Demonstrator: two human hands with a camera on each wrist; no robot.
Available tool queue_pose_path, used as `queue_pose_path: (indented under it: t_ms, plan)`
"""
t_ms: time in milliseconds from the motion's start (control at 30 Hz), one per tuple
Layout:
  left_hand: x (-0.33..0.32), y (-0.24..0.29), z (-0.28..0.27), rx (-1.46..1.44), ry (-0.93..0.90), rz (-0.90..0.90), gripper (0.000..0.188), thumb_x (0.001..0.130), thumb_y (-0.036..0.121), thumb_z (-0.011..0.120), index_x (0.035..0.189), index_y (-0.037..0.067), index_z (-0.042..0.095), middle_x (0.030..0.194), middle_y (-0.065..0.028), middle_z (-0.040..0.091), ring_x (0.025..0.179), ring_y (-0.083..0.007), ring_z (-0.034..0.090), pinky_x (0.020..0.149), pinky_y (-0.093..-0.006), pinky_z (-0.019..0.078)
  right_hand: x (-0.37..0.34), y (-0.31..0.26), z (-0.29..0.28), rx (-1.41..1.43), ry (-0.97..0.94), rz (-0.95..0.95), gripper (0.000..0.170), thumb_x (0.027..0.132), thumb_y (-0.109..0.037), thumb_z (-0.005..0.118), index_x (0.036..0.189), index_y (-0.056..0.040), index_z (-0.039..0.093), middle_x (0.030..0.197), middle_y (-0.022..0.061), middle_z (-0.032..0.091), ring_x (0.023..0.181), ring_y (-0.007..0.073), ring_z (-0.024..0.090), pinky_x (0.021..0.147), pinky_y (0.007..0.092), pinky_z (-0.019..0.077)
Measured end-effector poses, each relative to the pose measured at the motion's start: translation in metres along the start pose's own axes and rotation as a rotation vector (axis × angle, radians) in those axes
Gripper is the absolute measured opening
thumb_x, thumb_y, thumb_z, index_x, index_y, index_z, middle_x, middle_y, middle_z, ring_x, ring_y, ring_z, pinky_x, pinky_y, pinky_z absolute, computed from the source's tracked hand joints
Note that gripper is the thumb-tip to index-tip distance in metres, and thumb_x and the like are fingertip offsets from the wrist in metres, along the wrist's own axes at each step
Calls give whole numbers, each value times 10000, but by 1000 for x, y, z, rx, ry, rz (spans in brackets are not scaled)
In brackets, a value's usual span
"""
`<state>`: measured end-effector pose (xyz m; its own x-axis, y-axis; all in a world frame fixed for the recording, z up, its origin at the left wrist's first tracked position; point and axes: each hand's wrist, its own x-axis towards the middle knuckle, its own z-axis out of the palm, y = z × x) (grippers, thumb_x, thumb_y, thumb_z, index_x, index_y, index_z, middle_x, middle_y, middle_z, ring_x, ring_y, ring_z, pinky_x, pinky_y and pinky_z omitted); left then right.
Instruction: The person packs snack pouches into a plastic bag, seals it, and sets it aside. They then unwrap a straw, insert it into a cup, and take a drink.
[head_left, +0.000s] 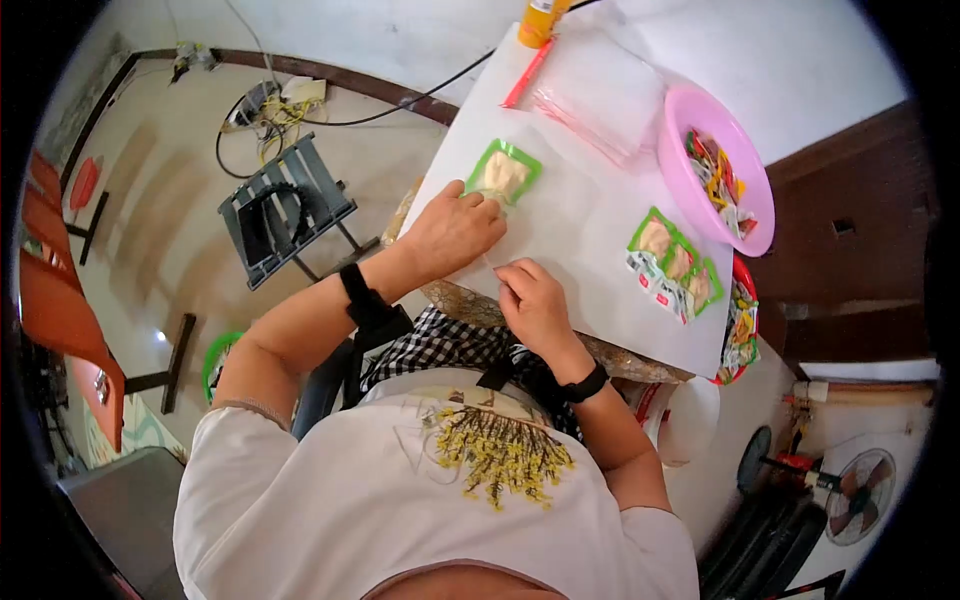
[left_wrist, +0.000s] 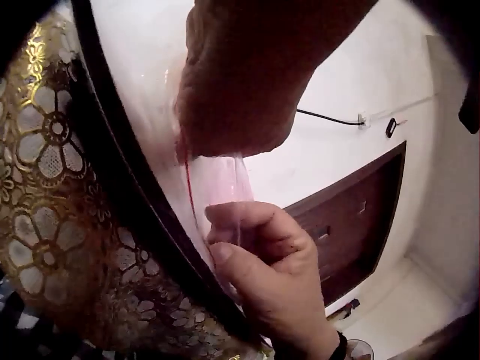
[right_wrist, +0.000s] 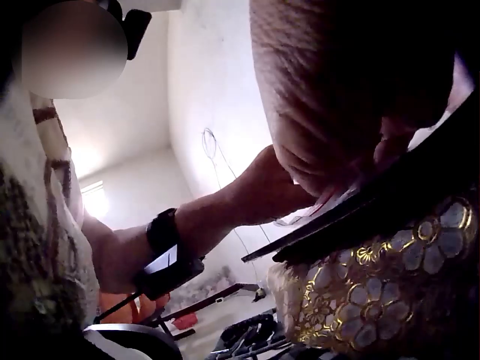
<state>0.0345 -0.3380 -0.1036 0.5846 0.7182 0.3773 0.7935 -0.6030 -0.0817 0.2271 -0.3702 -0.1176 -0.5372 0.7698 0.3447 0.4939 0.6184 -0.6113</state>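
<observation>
A clear plastic bag with a thin red line [left_wrist: 189, 180] along its edge stretches between the two hands over the near edge of the table. My right hand [head_left: 535, 305] pinches one end of that edge between thumb and forefinger, plain in the left wrist view, where the right hand [left_wrist: 274, 262] faces the camera. My left hand [head_left: 455, 235] grips the bag's edge farther along, knuckles up, its fingertips mostly hidden. Just beyond the left fingers lies a green-edged packet [head_left: 503, 172] with a pale, lumpy filling.
On the white table [head_left: 570, 250] lie clear bags [head_left: 610, 100], several green-edged packets [head_left: 675, 262] and a red strip [head_left: 528, 72]. A pink basin [head_left: 672, 150] of small colourful packets stands at right, an orange container [head_left: 540, 22] at the back. A folding stool [head_left: 285, 210] stands left.
</observation>
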Motion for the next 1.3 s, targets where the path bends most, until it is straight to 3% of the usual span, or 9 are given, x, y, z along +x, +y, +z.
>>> queue_pose_path:
  t_ms: [200, 300, 433, 600, 767, 933, 1067, 1100, 1300]
  plan:
    - [23, -3, 12, 77, -130, -9, 147, 791, 166, 540, 931, 143, 578, 791, -21, 534, 776, -180, 585, 763, -370, 405, -1, 3, -5, 38, -1, -3, 200, 735, 57, 570, 922, -1, 611, 862, 141, 580, 750, 326, 584, 649, 376, 483]
    - [28, -9, 26, -5, 44, -87, 79, 786, 151, 542, 858, 155, 575, 732, -21, 549, 638, -193, 586, 661, -365, 418, -6, 6, -6, 57, 7, 2, 215, 730, 58, 568, 934, 4, 608, 876, 144, 580, 759, 339, 578, 659, 385, 481]
    - [37, -2, 26, -41, -33, -152, 132, 800, 146, 545, 919, 166, 600, 750, -18, 583, 614, -216, 594, 612, -379, 435, -10, 0, -32, 207, -146, 106, 237, 763, -81, 666, 980, -5, 607, 939, 140, 592, 818, 308, 604, 705, 366, 494]
    - [36, -2, -8, -144, -224, -177, 341, 734, 77, 637, 1070, 122, 595, 845, -61, 592, 767, -263, 596, 692, -392, 445, -7, 71, -103, -279, 179, 142, 385, 703, -207, 751, 1018, -36, 611, 1038, 148, 595, 974, 327, 562, 856, 414, 448]
    - [23, 6, -60, -289, -309, -145, 560, 681, 61, 727, 1213, 84, 554, 1047, -115, 591, 995, -292, 553, 863, -408, 425, 10, 133, -168, -637, -84, 490, 890, 548, -315, 825, 1315, -79, 440, 1296, 206, 479, 1238, 385, 406, 1013, 473, 349]
    - [7, 20, -66, -391, -213, -156, 515, 717, 119, 729, 1203, 81, 561, 1061, -118, 606, 975, -320, 570, 847, -411, 446, 20, 166, -178, -596, -314, 616, 1170, 456, -360, 852, 1439, -106, 270, 1400, 257, 361, 1328, 438, 278, 1042, 585, 262]
    - [-6, 29, -64, -503, -44, -181, 409, 744, 117, 722, 1130, 58, 600, 1018, -125, 614, 865, -317, 600, 743, -384, 487, 26, 151, -177, -750, -127, 445, 736, 518, -336, 817, 1143, -46, 557, 1115, 233, 576, 1083, 361, 537, 902, 470, 417]
    - [-8, 30, -64, -552, -7, -184, 391, 747, 105, 720, 1117, 53, 606, 1018, -127, 613, 847, -314, 604, 722, -378, 492, 23, 160, -179, -670, 13, 297, 436, 588, -283, 787, 883, -15, 611, 846, 172, 621, 824, 296, 607, 727, 398, 459]
    - [-10, 30, -59, -989, 161, -316, 298, 835, 83, 669, 1116, 16, 596, 1022, -97, 607, 803, -147, 595, 670, -264, 476, 36, 94, -193, 24, 148, 385, 172, 815, -169, 681, 774, -19, 608, 667, 11, 548, 638, 93, 490, 592, 262, 409]
